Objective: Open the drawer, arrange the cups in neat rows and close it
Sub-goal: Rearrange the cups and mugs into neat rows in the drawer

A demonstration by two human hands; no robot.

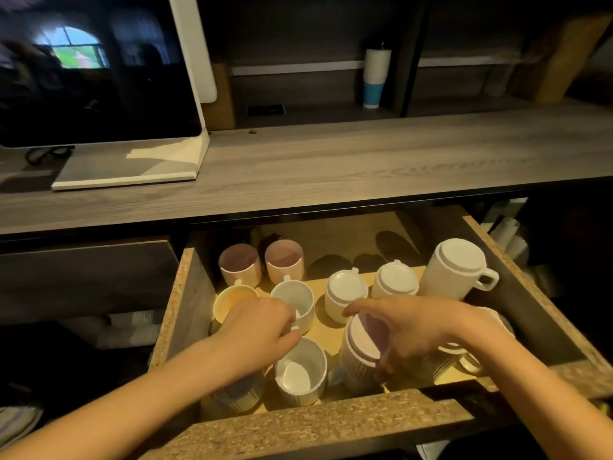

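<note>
The drawer stands pulled out below the counter, with several cups inside. Two pink cups stand upright at the back left. A yellow cup and a white ribbed cup sit in front of them. Two small white cups and a tall white mug lie upside down on the right. My left hand pinches the handle of a white upright cup. My right hand grips an upside-down ribbed cup.
A wooden counter runs above the drawer, with a dark screen on a white stand at its left. A white and blue tumbler stands on the back shelf. More cups lie under my right wrist.
</note>
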